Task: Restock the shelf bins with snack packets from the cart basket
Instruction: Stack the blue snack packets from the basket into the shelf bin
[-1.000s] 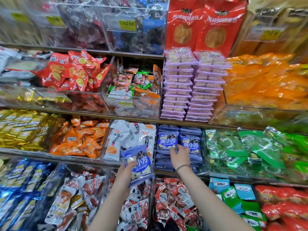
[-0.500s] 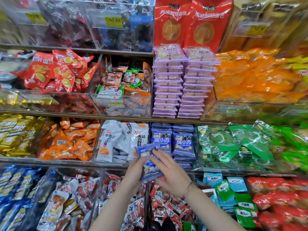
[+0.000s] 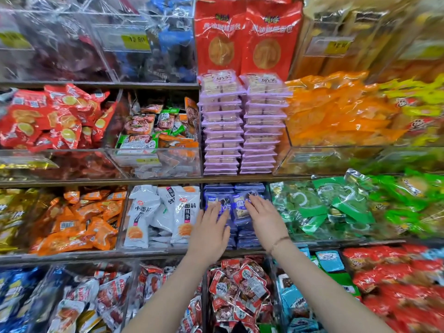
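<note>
Directly below the purple stack (image 3: 242, 126), the blue packets (image 3: 240, 207) sit piled; left hand (image 3: 211, 231) and right hand (image 3: 264, 217) lie flat on them, fingers straight, gripping nothing.

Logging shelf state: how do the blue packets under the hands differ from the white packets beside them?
The blue packets are small, in two neat stacks; the white packets are larger and lean loosely upright. The left hand and right hand rest on the blue packets, not on the white packets. Both share one shelf.
</note>
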`<state>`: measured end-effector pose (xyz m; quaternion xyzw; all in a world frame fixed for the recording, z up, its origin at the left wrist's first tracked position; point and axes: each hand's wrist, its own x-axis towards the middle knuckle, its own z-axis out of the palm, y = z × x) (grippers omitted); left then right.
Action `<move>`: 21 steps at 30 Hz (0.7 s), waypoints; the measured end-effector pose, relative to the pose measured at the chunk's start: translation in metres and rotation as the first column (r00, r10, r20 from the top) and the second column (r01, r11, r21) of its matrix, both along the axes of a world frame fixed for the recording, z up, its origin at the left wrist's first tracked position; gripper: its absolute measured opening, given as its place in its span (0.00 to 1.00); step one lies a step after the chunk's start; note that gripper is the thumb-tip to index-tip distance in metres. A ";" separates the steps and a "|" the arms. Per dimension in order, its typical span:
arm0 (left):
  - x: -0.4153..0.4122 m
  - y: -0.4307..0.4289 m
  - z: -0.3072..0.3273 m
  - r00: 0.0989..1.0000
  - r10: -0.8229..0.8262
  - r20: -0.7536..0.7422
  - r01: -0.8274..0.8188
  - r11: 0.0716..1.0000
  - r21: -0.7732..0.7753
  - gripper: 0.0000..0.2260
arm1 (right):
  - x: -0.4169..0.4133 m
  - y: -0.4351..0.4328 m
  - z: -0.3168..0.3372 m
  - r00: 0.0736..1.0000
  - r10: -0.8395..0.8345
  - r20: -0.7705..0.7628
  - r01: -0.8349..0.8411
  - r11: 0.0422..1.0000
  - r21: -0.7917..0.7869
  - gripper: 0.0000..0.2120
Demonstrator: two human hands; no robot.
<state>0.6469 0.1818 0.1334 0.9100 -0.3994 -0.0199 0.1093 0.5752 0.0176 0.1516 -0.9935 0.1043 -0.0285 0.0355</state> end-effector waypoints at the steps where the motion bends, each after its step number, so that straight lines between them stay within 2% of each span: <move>1: 0.000 -0.001 -0.004 1.000 -0.002 -0.031 0.005 0.998 0.067 0.24 | 0.003 -0.001 -0.004 0.995 -0.059 -0.080 0.056 0.998 -0.043 0.36; 3: -0.001 -0.001 -0.011 0.999 0.011 -0.049 -0.004 0.989 0.145 0.26 | 0.004 0.000 -0.014 0.972 -0.136 -0.190 0.122 0.989 -0.084 0.41; 4: -0.002 -0.001 -0.012 0.999 0.014 -0.045 -0.006 0.986 0.167 0.27 | 0.003 0.001 -0.019 0.970 -0.122 -0.209 0.110 0.991 -0.071 0.41; 7: -0.003 -0.003 -0.014 0.999 0.020 -0.028 -0.015 0.983 0.184 0.27 | 0.000 0.004 -0.029 0.979 -0.014 -0.203 0.012 1.000 -0.012 0.32; 9: -0.003 -0.005 -0.014 0.999 0.030 -0.018 -0.027 0.984 0.178 0.27 | 0.001 0.002 -0.032 0.979 -0.028 -0.202 0.023 0.999 -0.029 0.29; 18: -0.004 -0.009 -0.022 0.998 0.057 0.011 -0.058 0.985 0.162 0.29 | 0.013 0.002 -0.038 0.983 -0.102 -0.150 0.089 0.992 -0.089 0.28; 21: -0.007 -0.007 -0.021 0.998 0.051 0.030 -0.055 0.985 0.165 0.30 | 0.009 0.003 -0.039 0.981 -0.103 -0.166 0.086 0.990 -0.109 0.33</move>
